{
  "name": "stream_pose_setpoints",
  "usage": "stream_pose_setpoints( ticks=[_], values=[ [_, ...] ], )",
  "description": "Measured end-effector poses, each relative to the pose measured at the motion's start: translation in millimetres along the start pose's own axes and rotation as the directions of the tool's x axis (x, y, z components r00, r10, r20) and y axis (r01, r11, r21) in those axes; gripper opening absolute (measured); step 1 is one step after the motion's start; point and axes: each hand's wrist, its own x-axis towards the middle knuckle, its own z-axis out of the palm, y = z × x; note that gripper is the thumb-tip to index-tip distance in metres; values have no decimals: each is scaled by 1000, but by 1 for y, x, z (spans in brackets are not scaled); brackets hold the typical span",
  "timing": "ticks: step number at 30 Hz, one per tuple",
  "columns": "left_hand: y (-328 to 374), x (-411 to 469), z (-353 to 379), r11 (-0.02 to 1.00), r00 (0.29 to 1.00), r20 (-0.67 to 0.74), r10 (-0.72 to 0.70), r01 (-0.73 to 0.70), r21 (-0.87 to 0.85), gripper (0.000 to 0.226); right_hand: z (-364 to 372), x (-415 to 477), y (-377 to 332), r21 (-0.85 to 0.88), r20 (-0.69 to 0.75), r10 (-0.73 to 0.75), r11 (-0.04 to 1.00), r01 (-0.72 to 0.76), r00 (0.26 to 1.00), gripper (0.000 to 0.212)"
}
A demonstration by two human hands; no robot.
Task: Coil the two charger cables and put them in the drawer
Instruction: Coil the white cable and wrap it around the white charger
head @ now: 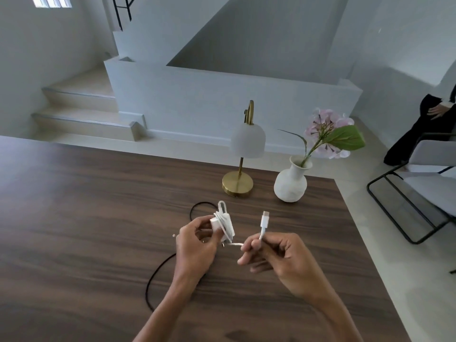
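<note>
My left hand (195, 245) grips a white charger plug (223, 224) with its white cable wound around it in several turns. My right hand (274, 253) pinches the free end of that white cable just below its connector (264, 219), which points upward. A short stretch of cable runs between the two hands. A black cable (158, 272) lies loose on the dark wooden table (86, 218), looping behind and under my left hand; part of it is hidden by my wrist. No drawer is in view.
A brass lamp (238, 186) with a white shade and a white vase (291, 183) holding a pink flower stand behind my hands. The table's right edge runs diagonally near a grey chair (424, 183). A person in black sits at the far right.
</note>
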Motion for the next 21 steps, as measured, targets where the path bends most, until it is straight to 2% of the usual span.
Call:
stream_pose_setpoints(
  ticks=[3,6,8,13,18,21],
  values=[
    [-13,-11,1,942,953,114,282,-297,154,35,-10,4,3,-28,-125,-37,999,34,991,27],
    [-31,-22,6,820,856,273,439,-505,268,43,-21,8,23,-91,-211,-54,995,35,976,28],
    [-46,-26,11,776,822,320,472,-559,292,43,-24,8,44,-87,-247,-29,996,8,969,28],
    [-79,-33,17,656,731,450,513,-672,344,31,-22,6,92,78,-359,143,989,-123,922,30],
    [-91,-41,13,591,660,553,508,-735,334,31,-24,2,123,0,-361,191,979,-205,913,8],
    [-98,-46,7,566,618,592,517,-766,305,31,-26,0,133,-44,-325,254,958,-282,911,4]
  ],
)
